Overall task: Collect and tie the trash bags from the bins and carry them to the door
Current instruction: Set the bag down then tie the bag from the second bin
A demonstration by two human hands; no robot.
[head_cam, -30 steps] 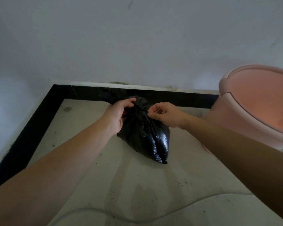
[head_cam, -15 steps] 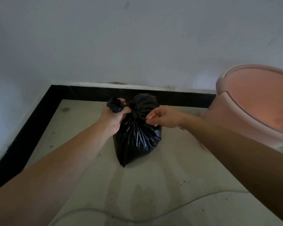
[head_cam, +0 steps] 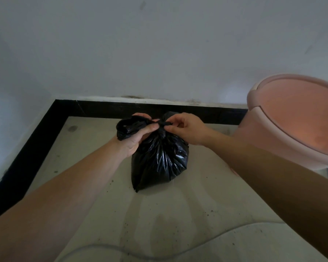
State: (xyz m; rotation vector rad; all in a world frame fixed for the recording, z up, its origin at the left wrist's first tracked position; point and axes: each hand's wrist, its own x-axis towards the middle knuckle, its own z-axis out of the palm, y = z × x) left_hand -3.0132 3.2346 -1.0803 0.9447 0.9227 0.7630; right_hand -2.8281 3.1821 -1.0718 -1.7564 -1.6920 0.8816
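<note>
Black trash bag [head_cam: 159,157] above the floor [head_cam: 197,205], left hand [head_cam: 138,137] gripping its twisted neck, right hand [head_cam: 186,127] pinching the knot — pink bin [head_cam: 292,125] just right, near the wall [head_cam: 159,53].

The trash bag [head_cam: 159,161], slumped rightward 1 second ago, is now upright. My left hand [head_cam: 136,138] now holds its twisted tail drawn out leftward in a loop, and my right hand [head_cam: 189,129] now pinches the neck.
</note>
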